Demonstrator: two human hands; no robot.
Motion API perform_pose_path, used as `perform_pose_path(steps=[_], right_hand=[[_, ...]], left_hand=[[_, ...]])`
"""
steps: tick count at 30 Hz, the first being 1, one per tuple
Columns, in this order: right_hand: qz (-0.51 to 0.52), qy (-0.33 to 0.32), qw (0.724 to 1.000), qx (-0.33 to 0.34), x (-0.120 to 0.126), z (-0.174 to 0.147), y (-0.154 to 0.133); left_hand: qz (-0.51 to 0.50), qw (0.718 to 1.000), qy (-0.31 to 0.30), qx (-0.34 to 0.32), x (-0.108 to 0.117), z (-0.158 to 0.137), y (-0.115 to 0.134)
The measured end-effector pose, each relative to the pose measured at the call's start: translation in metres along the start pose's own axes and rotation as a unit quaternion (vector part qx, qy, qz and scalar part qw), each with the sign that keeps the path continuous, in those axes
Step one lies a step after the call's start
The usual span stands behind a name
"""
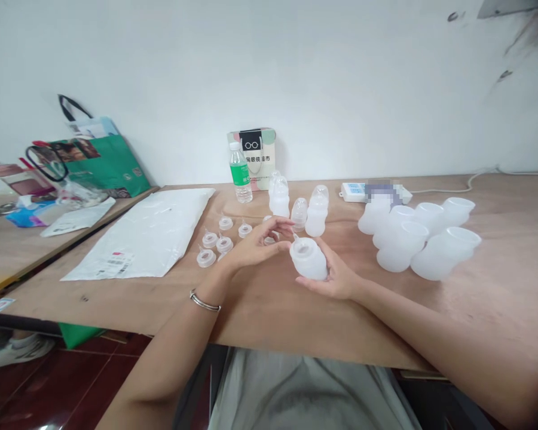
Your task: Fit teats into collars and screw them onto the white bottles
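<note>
My right hand (336,272) is wrapped round a frosted white baby bottle (311,267), which tilts toward me and to the left. A clear ring with a teat (303,246) sits at its mouth. My left hand (262,242) is just left of it, thumb and fingers apart, fingertips close to the teat's tip; whether they touch it I cannot tell. Several clear teat rings (210,240) lie on the table by the left hand, one partly hidden behind its fingers. Beyond my hands stand bottles with clear domed caps (317,212) and a loose clear cap (299,214).
Several open frosted bottles (434,254) stand grouped at right, before a white box (354,192). A white plastic mailer (147,233) lies at left. A water bottle (240,173) and paper bag (262,158) stand at the wall. Farther left is a green bag (112,161).
</note>
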State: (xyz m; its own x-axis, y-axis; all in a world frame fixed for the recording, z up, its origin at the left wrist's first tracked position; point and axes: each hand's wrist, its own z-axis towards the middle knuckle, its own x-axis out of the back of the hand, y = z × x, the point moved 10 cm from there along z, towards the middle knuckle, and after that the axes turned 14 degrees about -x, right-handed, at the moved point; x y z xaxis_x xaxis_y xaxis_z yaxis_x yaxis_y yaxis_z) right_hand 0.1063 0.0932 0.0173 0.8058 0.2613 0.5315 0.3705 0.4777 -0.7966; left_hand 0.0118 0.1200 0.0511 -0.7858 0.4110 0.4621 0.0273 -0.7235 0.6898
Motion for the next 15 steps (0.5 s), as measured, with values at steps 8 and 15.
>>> perform_pose_path(steps=[8,15], right_hand=[[-0.019,0.081,0.992,-0.099,0.009,0.005,0.018],[-0.029,-0.006,0.987,-0.156,-0.007,0.004,0.025]], left_hand=[[-0.009,1.000,-0.001,-0.028,-0.010,0.000,0.005],[0.034,0.999,0.017,0.027,-0.011,-0.001,-0.003]])
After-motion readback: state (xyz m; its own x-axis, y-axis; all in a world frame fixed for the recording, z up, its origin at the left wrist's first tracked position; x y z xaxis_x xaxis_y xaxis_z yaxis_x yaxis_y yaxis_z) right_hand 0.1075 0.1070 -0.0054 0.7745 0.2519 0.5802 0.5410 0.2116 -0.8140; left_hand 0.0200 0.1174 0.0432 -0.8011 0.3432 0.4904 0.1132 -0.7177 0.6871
